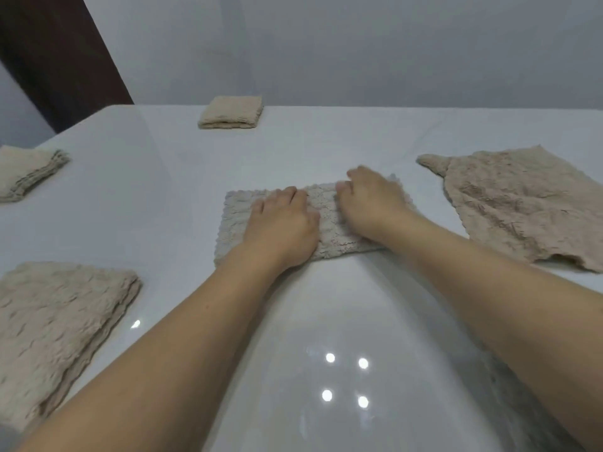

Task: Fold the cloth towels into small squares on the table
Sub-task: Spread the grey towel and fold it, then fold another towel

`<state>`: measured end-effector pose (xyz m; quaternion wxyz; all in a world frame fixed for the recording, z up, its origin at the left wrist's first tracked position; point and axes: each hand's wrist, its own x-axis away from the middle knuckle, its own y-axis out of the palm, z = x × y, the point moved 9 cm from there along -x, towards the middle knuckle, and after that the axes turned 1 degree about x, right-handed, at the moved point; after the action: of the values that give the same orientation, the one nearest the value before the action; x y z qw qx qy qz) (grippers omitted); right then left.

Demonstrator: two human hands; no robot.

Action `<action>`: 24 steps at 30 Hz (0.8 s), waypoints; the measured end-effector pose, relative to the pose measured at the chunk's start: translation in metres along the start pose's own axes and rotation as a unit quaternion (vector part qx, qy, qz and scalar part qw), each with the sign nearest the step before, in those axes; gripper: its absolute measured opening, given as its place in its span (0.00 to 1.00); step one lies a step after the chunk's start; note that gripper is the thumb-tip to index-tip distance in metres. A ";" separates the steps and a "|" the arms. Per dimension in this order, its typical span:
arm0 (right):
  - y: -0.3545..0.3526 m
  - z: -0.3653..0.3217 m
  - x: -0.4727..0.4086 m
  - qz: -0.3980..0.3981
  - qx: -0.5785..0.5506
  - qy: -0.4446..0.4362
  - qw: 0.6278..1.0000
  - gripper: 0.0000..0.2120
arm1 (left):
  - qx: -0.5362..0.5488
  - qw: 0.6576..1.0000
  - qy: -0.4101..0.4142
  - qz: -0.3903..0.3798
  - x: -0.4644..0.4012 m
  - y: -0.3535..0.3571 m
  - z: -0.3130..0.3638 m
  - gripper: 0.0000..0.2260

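Towel, beige and crinkled, is laid flat mid-table as a folded strip, long side running left to right. White glossy table is seen under it, with ceiling lights reflected in the near part.

Left hand is placed palm-down on the strip's left-centre, fingers straight and close together, pressed onto the cloth. Nothing is pinched by it.

Right hand is placed on the strip's right part, knuckles up, fingers bent down into the cloth near the strip's middle. Whether a fold is pinched or only pressed there cannot be told: fingertips are hidden by the hand itself. The strip's right end is covered by this hand and forearm.

Both forearms are stretched in from the near edge, bare.

Other towels on the table:
- Open towel is spread out to the right, well apart from the strip, one corner rucked up at its far left.
- Small folded square is set at the far edge, behind the strip.
- Folded stack is seen at the far left, cut off by the frame.
- Larger folded towel is laid near left, several layers shown at its edge.

Grey wall is seen behind the table, and a dark panel at upper left.
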<state>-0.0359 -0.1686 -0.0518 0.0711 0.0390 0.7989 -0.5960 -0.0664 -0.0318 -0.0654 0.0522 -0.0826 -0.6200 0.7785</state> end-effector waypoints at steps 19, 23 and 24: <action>0.016 0.025 0.020 -0.126 0.120 -0.059 0.983 0.28 | -0.017 0.999 -0.006 -0.033 0.014 0.008 -0.029 0.27; -0.006 0.053 0.006 -0.136 0.203 -0.008 0.970 0.29 | -0.070 0.993 -0.086 -0.048 0.025 -0.006 -0.068 0.28; -0.011 0.044 0.004 -0.122 0.194 -0.024 0.973 0.29 | -0.088 0.991 -0.097 -0.034 0.024 -0.013 -0.066 0.28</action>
<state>-0.0388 -0.2140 -0.0543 0.0083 -0.0601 0.6649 -0.7445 -0.0770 0.0384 -0.0689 0.0112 0.0104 -0.6906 0.7231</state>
